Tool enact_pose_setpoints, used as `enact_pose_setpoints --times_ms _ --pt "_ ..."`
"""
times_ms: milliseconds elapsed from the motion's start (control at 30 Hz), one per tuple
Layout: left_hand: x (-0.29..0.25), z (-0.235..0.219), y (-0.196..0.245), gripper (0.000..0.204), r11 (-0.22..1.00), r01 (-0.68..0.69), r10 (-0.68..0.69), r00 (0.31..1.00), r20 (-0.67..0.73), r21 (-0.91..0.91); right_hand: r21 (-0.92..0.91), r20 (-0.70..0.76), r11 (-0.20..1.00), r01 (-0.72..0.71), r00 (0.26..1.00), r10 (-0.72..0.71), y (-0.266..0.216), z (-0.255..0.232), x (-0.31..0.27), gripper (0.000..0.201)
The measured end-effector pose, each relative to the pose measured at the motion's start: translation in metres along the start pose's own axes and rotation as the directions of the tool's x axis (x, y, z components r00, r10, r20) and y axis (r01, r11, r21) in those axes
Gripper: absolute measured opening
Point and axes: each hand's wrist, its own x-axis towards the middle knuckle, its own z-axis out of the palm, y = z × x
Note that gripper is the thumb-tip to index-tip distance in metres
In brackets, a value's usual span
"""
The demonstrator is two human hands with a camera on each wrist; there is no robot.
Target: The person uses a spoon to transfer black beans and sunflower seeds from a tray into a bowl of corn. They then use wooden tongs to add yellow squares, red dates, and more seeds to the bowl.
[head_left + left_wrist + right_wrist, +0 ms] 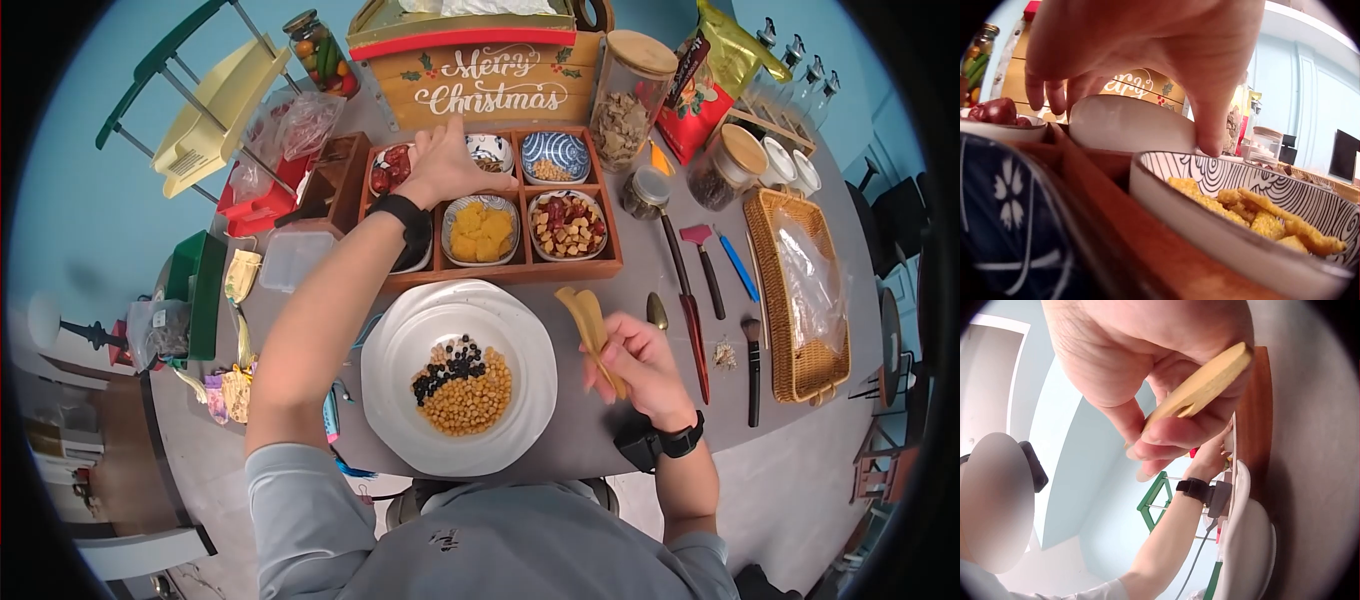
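My left hand reaches into the wooden divided box and grips a small white bowl in its back row. In the left wrist view that bowl tilts, fingers behind it and thumb at its right end. Beside it are bowls of red dates, yellow chunks, mixed red and tan pieces and small tan bits. My right hand holds a pale wooden utensil with a flared end, right of the large white bowl. Chickpeas and black beans lie inside that bowl.
Glass jars and a wicker basket stand to the right. A brush, a pink-headed spatula and a blue pen-like tool lie nearby. A clear plastic container and green bin are left.
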Motion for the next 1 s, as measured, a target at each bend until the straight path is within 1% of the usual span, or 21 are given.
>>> enact_pose_setpoints --times_ms 100,200,333,433,533,633,733,767,800,833,867,900,933,967,1000 --pt "0.000 -0.005 -0.001 0.130 0.999 0.042 -0.044 0.996 0.076 0.028 -0.005 0.021 1.000 0.010 1.000 -0.010 0.000 -0.001 0.001 0.016" --pt "0.003 -0.004 -0.004 0.131 0.999 0.033 -0.036 0.995 0.095 0.038 0.000 0.034 1.000 0.018 0.999 -0.018 0.000 0.000 0.000 0.016" --pt "0.004 -0.007 -0.002 0.133 0.996 0.044 -0.056 0.987 0.152 0.081 0.008 0.035 1.000 0.012 0.999 -0.012 0.001 -0.001 0.000 0.016" --pt "0.006 -0.009 -0.005 0.134 0.996 0.025 -0.041 0.981 0.191 0.086 -0.001 0.053 1.000 0.019 0.998 -0.019 0.001 -0.001 0.000 0.016" --pt "0.005 -0.012 -0.002 0.132 0.997 0.047 -0.059 0.980 0.190 0.067 0.006 0.065 1.000 0.011 0.998 -0.012 0.001 0.000 0.000 0.016" --pt "0.007 -0.011 -0.003 0.128 0.997 0.049 -0.057 0.987 0.149 0.057 0.012 0.071 1.000 0.020 0.997 -0.021 0.000 0.000 0.000 0.016" --pt "-0.001 -0.022 0.010 0.107 0.979 -0.011 0.002 0.999 0.046 0.205 0.023 0.065 1.000 0.017 0.998 -0.019 -0.001 0.000 -0.001 0.016" --pt "-0.002 -0.035 0.018 0.097 0.993 -0.050 0.027 0.980 0.199 0.109 0.023 0.066 1.000 0.020 0.998 -0.021 -0.002 -0.001 -0.002 0.016" --pt "-0.003 -0.051 0.028 0.088 0.997 -0.073 0.066 0.936 0.346 0.007 0.023 0.065 0.999 0.022 0.998 -0.024 -0.002 -0.001 -0.003 0.016" --pt "-0.004 -0.063 0.035 0.078 0.992 -0.080 0.116 0.870 0.479 -0.096 0.024 0.066 0.999 0.024 0.998 -0.025 -0.003 -0.001 -0.004 0.016" --pt "-0.004 -0.070 0.041 0.069 0.942 -0.047 0.247 0.767 0.592 -0.332 0.032 0.068 0.999 0.026 0.997 -0.029 -0.002 -0.002 -0.004 0.016" --pt "-0.006 -0.074 0.048 0.061 0.842 0.027 0.397 0.647 0.651 -0.540 0.039 0.071 0.999 0.030 0.997 -0.032 -0.002 -0.002 -0.005 0.016" --pt "-0.006 -0.075 0.052 0.052 0.700 0.137 0.552 0.519 0.653 -0.701 0.046 0.073 0.998 0.032 0.997 -0.036 -0.002 -0.002 -0.004 0.016" --pt "0.004 -0.066 0.052 0.051 0.746 -0.066 0.458 0.773 0.439 -0.663 0.042 0.070 0.998 0.037 0.997 -0.040 -0.002 -0.003 -0.004 0.016" --pt "0.022 -0.047 0.046 0.049 0.803 -0.234 0.365 0.920 0.141 -0.548 0.039 0.067 0.998 0.041 0.997 -0.043 -0.002 -0.003 -0.004 0.016"
